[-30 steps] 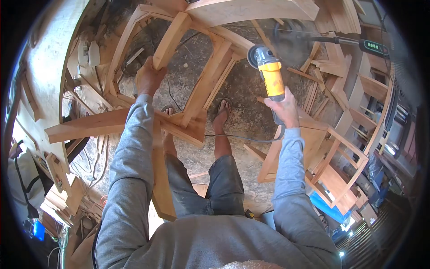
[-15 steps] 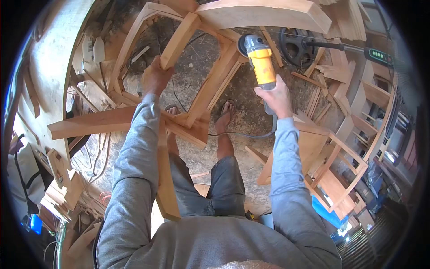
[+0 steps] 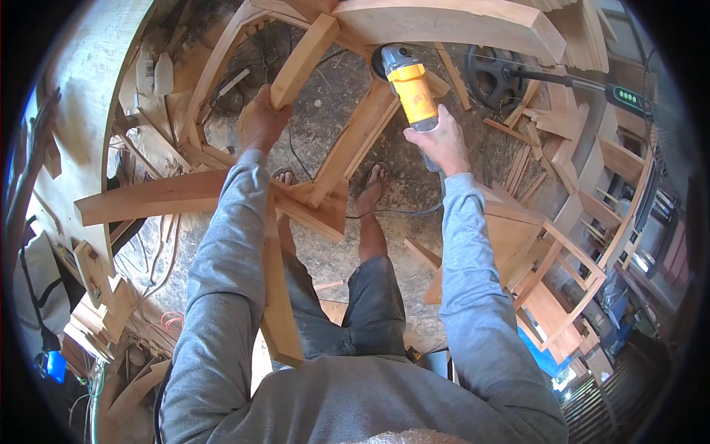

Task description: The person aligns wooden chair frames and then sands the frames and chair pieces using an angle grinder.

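Observation:
A yellow and grey angle grinder [image 3: 411,90] is gripped in my right hand [image 3: 442,140], its cord trailing down across the floor. The grinder's dark disc [image 3: 379,64] is at the upper right joint of a wooden chair-like frame [image 3: 355,137]; whether it touches the wood I cannot tell. My left hand [image 3: 262,120] is wrapped around the lower end of a square wooden bar [image 3: 305,59] belonging to that frame. A broad curved wooden piece [image 3: 447,28] spans the frame's top. Longer legs [image 3: 159,198] extend leftward and toward my body.
My sandalled feet [image 3: 376,177] stand just below the frame. Wood offcuts [image 3: 521,166] litter the floor at right, near a black wheel-shaped base [image 3: 494,78]. A slatted wooden frame [image 3: 562,277] lies lower right. White bottles [image 3: 163,74] stand left, beside a large curved panel [image 3: 81,96].
My right hand has moved the grinder left and slightly up, bringing its disc over the frame's joint. The frame and my left hand have shifted slightly.

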`<state>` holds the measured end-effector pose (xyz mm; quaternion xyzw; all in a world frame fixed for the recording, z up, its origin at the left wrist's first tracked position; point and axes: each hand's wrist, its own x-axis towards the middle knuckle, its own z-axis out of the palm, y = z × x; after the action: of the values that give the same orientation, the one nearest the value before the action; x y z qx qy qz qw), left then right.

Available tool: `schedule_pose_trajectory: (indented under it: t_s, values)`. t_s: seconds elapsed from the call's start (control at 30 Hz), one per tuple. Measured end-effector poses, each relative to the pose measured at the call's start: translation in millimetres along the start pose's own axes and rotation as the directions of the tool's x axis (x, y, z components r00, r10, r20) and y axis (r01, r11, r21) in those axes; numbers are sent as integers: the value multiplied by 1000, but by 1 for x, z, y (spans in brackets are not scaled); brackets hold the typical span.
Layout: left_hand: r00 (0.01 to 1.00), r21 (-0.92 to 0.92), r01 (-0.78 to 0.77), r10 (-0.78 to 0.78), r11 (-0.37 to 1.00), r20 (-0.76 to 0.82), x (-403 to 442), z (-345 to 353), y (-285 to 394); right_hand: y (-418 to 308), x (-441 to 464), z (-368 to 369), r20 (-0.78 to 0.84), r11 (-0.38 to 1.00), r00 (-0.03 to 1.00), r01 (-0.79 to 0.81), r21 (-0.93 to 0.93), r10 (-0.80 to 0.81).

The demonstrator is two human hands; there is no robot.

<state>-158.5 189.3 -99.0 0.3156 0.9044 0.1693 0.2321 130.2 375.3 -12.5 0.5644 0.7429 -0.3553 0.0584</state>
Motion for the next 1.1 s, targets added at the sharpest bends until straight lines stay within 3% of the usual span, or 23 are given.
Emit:
schedule_pose_trajectory:
  t_s: [0.13, 0.37, 0.67, 1.1]
  values:
    - [1000, -57, 3, -2, 998, 13, 0, 1, -1, 14, -13, -8, -14, 1000, 1000, -9, 15, 9]
    - [999, -1, 13, -13, 1000, -29, -2, 1, 2, 51, -43, -36, -65, 997, 995, -77, 3, 77]
    - [1000, -33, 10, -9, 999, 8, 0, 1, 3, 114, -83, -58, -106, 983, 987, -103, 151, 120]
    - [999, -16, 31, -31, 999, -5, 0, 1, 2, 22, -27, -18, -79, 994, 997, 33, 104, -25]
